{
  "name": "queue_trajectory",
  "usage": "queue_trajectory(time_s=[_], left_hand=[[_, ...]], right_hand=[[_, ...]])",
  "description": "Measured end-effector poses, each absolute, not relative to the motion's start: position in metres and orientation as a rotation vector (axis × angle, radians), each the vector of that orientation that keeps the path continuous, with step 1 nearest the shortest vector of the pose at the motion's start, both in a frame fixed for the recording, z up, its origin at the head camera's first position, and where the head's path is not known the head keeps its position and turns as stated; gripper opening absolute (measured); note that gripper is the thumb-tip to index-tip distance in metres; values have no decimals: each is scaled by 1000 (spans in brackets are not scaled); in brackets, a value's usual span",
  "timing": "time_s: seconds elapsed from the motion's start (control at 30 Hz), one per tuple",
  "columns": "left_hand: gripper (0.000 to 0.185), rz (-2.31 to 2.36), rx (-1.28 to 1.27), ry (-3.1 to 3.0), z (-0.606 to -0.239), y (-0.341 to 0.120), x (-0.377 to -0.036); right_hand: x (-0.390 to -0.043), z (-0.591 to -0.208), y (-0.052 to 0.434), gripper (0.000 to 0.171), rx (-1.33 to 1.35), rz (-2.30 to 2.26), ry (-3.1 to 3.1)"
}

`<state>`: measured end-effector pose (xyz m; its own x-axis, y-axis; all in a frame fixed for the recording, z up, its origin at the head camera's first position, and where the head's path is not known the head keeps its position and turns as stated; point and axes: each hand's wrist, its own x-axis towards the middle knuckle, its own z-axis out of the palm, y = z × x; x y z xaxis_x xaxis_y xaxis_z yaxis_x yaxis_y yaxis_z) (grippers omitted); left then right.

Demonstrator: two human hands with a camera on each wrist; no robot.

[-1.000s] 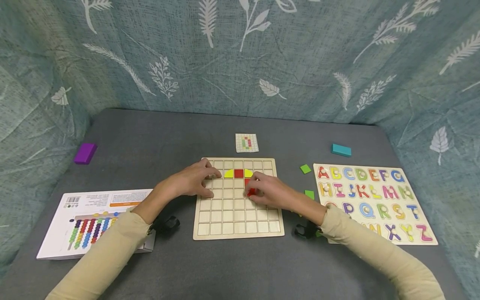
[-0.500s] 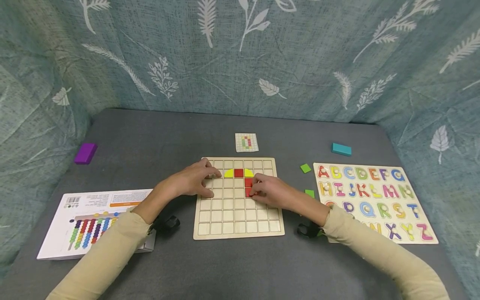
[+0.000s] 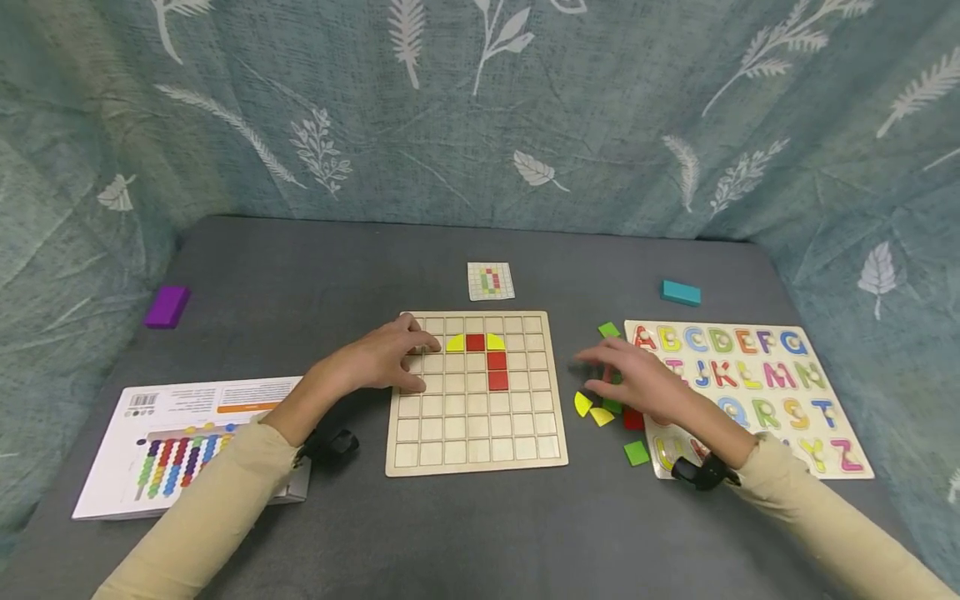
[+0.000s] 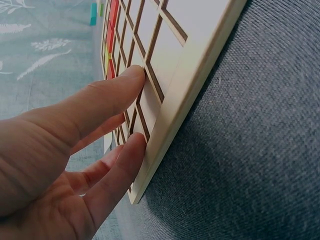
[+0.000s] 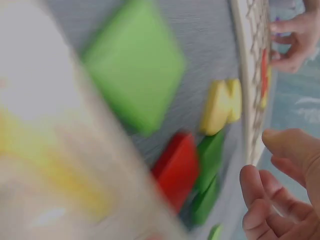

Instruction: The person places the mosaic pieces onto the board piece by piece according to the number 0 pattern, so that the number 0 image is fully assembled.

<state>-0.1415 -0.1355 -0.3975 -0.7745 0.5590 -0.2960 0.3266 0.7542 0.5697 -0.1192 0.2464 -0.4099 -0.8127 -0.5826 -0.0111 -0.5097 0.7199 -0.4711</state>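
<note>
Your left hand (image 3: 378,360) rests flat-fingered on the square wooden grid board (image 3: 476,433); your right hand (image 3: 637,382) hovers empty, fingers relaxed, above loose red, green and yellow wooden tiles (image 3: 602,415) beside the board.

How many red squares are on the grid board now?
3 red squares: one between the yellow pieces in the second row, two stacked below the right yellow piece. None looks hidden.
</note>
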Motion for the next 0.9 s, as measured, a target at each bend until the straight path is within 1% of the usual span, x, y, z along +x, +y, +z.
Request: queue_trajectory(time_s=[0.1, 0.33, 0.7, 0.9], left_hand=[[54, 701, 662, 2494, -398, -136, -141], [54, 692, 685, 2526, -398, -136, -141], [55, 683, 655, 2503, -397, -135, -141], [54, 694, 660, 2493, -397, -136, -141]], right_hand=[[-114, -412, 262, 41, -830, -675, 2766], [-106, -414, 282, 38, -836, -682, 2792], [-98, -417, 291, 40, -783, -652, 2750], [-96, -414, 293, 34, -785, -638, 2738]])
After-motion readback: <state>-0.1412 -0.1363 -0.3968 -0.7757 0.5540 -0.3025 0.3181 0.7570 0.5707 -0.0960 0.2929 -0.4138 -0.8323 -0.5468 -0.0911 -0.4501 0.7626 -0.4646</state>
